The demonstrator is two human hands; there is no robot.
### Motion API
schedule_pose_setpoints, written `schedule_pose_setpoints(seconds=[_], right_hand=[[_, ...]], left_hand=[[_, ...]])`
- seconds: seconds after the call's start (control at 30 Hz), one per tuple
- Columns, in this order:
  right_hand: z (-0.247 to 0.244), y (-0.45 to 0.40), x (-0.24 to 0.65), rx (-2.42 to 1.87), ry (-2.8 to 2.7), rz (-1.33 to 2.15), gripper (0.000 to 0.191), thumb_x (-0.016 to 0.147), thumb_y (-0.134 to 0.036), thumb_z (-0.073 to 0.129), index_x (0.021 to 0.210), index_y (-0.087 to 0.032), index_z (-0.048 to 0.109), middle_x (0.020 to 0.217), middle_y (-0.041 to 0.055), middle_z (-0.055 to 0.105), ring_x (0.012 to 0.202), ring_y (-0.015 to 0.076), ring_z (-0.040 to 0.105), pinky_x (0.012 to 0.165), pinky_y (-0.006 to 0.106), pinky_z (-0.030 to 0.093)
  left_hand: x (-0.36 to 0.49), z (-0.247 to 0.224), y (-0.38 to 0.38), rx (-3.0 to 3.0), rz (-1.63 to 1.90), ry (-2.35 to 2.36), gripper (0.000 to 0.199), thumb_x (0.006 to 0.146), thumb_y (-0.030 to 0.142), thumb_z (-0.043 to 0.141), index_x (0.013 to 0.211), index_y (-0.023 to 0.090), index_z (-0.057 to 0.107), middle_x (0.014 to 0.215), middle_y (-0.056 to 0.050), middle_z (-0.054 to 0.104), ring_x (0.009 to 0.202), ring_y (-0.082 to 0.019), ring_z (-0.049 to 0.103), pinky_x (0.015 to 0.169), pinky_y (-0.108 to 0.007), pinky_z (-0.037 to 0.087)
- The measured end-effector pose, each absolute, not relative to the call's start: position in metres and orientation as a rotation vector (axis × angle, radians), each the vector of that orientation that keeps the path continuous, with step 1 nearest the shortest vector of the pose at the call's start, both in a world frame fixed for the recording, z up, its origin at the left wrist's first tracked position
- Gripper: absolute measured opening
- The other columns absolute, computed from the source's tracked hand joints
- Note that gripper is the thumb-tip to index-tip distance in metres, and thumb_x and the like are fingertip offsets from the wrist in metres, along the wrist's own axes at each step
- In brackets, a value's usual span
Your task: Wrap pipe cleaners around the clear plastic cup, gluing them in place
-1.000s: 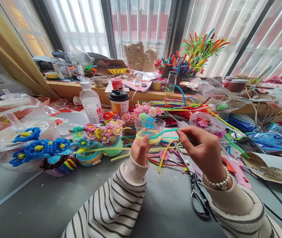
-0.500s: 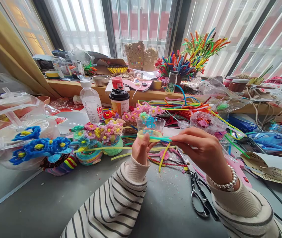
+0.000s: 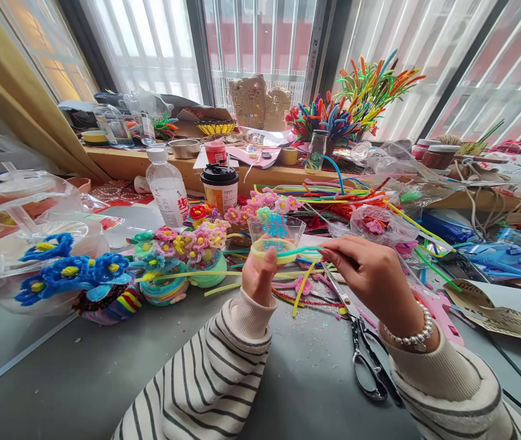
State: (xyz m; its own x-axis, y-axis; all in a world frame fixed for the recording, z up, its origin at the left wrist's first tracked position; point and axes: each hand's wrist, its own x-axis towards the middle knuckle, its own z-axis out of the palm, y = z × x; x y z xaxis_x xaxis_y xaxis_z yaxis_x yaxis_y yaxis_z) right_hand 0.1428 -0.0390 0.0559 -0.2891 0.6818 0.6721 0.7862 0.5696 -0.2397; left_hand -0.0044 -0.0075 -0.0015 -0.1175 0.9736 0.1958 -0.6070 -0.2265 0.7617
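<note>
A clear plastic cup (image 3: 295, 230) with blue print is in my left hand (image 3: 259, 275), whose thumb presses on the yellow pipe cleaner (image 3: 283, 258) wrapped round its lower end. From the cup a turquoise pipe cleaner (image 3: 301, 250) stretches to the right. My right hand (image 3: 365, 269) pinches the far end of it between thumb and fingers. Below the hands, black-handled scissors (image 3: 364, 345) lie on the grey table (image 3: 150, 360). Loose yellow pipe cleaner pieces (image 3: 304, 289) lie under the cup.
Blue flowers (image 3: 74, 269) and covered pots with pastel flowers (image 3: 208, 263) stand at the left. Behind them are a water bottle (image 3: 169, 192) and a coffee cup (image 3: 220, 186). Further right lie piled pipe cleaners (image 3: 356, 201), a pink tool (image 3: 439, 315) and brown paper (image 3: 508, 311).
The cup has tipped slightly and shifted left in my left hand. My right hand has moved a little left, and the turquoise strand now sits slightly higher, with a slight bend.
</note>
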Motion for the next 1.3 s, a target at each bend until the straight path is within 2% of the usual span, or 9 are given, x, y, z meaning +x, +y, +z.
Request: schedule_pose_setpoints(seconds=[0.13, 0.3, 0.43, 0.63, 0.77, 0.9, 1.0, 1.17, 1.3], right_hand=[[0.057, -0.040, 0.141, -1.202, -2.058, -0.200, 0.016, 0.082, -0.019, 0.049, 0.080, -0.014, 0.064, 0.074, 0.0056, 0.066, 0.066, 0.0143, 0.061, 0.061, 0.024, 0.045], [0.066, -0.043, 0.148, -1.032, -2.233, 0.022, 0.016, 0.081, -0.020, 0.051, 0.073, -0.016, 0.064, 0.066, 0.0026, 0.064, 0.057, 0.0099, 0.056, 0.055, 0.019, 0.043], [0.073, -0.043, 0.156, -0.890, -2.339, 0.164, 0.019, 0.083, -0.020, 0.048, 0.076, -0.016, 0.065, 0.068, 0.0033, 0.064, 0.059, 0.0089, 0.056, 0.055, 0.017, 0.043], [0.069, -0.038, 0.157, -1.038, -2.158, 0.237, 0.017, 0.079, -0.027, 0.055, 0.079, -0.016, 0.068, 0.060, 0.0010, 0.062, 0.052, 0.0081, 0.052, 0.050, 0.018, 0.040], [0.065, -0.037, 0.151, -1.084, -2.050, 0.338, 0.018, 0.079, -0.026, 0.055, 0.088, -0.015, 0.067, 0.078, 0.0053, 0.068, 0.063, 0.0107, 0.059, 0.057, 0.020, 0.044], [0.063, -0.035, 0.150, -1.066, -2.071, 0.306, 0.015, 0.079, -0.024, 0.056, 0.081, -0.014, 0.067, 0.071, 0.0040, 0.063, 0.062, 0.0104, 0.056, 0.060, 0.021, 0.043], [0.062, -0.033, 0.151, -1.063, -2.087, 0.326, 0.016, 0.079, -0.024, 0.056, 0.077, -0.014, 0.067, 0.070, 0.0035, 0.062, 0.062, 0.0097, 0.054, 0.059, 0.021, 0.043], [0.060, -0.030, 0.152, -1.093, -2.059, 0.367, 0.016, 0.078, -0.027, 0.056, 0.077, -0.015, 0.067, 0.071, 0.0036, 0.062, 0.063, 0.0106, 0.054, 0.058, 0.022, 0.042], [0.060, -0.030, 0.152, -1.093, -2.085, 0.425, 0.016, 0.078, -0.027, 0.057, 0.073, -0.015, 0.066, 0.068, 0.0033, 0.061, 0.062, 0.0104, 0.053, 0.059, 0.021, 0.041]], left_hand=[[-0.006, -0.002, -0.006, 0.837, 1.649, 0.623, 0.057, 0.061, 0.049, 0.064, 0.104, 0.013, 0.051, 0.087, -0.011, 0.068, 0.082, -0.024, 0.065, 0.073, -0.037, 0.052], [-0.009, -0.003, -0.002, 0.822, 1.559, 0.616, 0.051, 0.065, 0.050, 0.059, 0.098, 0.012, 0.054, 0.087, -0.012, 0.068, 0.085, -0.025, 0.065, 0.076, -0.038, 0.051], [-0.009, -0.003, -0.004, 0.846, 1.477, 0.560, 0.050, 0.065, 0.049, 0.059, 0.098, 0.012, 0.054, 0.087, -0.013, 0.069, 0.085, -0.027, 0.064, 0.078, -0.040, 0.050], [-0.007, -0.001, -0.007, 0.846, 1.444, 0.517, 0.056, 0.062, 0.048, 0.064, 0.103, 0.013, 0.051, 0.091, -0.013, 0.068, 0.090, -0.027, 0.063, 0.081, -0.042, 0.048], [-0.008, 0.002, -0.006, 0.773, 1.376, 0.477, 0.064, 0.059, 0.051, 0.065, 0.109, 0.014, 0.049, 0.096, -0.013, 0.067, 0.096, -0.026, 0.061, 0.087, -0.039, 0.046], [-0.009, 0.003, -0.006, 0.677, 1.300, 0.388, 0.067, 0.061, 0.044, 0.067, 0.117, 0.014, 0.044, 0.099, -0.012, 0.066, 0.098, -0.024, 0.060, 0.089, -0.037, 0.044], [-0.010, 0.004, -0.006, 0.642, 1.297, 0.358, 0.061, 0.062, 0.039, 0.067, 0.113, 0.014, 0.047, 0.099, -0.010, 0.065, 0.097, -0.024, 0.060, 0.087, -0.035, 0.045], [-0.010, 0.003, -0.007, 0.635, 1.245, 0.294, 0.041, 0.064, 0.037, 0.066, 0.095, 0.012, 0.055, 0.093, -0.008, 0.066, 0.094, -0.023, 0.061, 0.084, -0.033, 0.046], [-0.011, 0.004, -0.007, 0.630, 1.177, 0.286, 0.041, 0.066, 0.038, 0.064, 0.097, 0.013, 0.055, 0.095, -0.008, 0.065, 0.091, -0.021, 0.062, 0.087, -0.035, 0.046]])
